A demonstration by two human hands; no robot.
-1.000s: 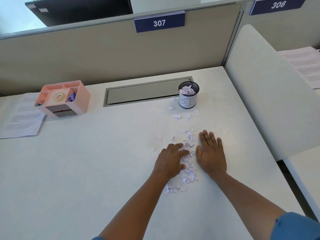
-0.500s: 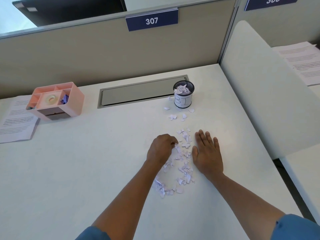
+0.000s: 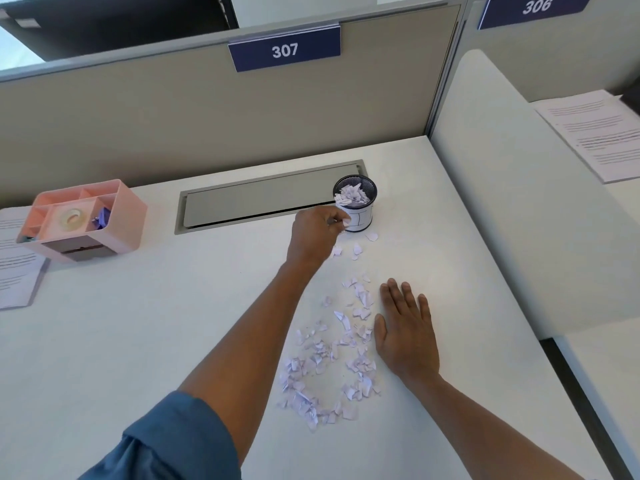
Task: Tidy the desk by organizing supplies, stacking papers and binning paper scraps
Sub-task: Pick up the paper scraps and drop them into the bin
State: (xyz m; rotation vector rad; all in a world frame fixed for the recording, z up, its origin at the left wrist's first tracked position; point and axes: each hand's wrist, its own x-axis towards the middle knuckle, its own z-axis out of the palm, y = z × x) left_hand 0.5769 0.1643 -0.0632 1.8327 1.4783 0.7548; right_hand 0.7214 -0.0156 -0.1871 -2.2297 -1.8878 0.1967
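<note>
Bright, even light; soft shadows; wide-angle bending at edges.

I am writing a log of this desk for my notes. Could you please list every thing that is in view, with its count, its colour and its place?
mesh cup: one, black with a white band, back of the desk, full of scraps.
paper scraps: many, pale lilac-white, scattered on the desk between the hands, a few beside the cup.
desk organizer: one, pink, left back of the desk.
tape roll: one, clear, in the organizer.
printed sheets: white, partly under the organizer, count unclear.
printed sheets on the next desk: white, far right.
cable hatch: one, grey, set in the desk.
number signs: two, navy, 307 and 306, on the partition.
left hand: pinching scraps beside the cup.
right hand: flat on the desk.
</note>
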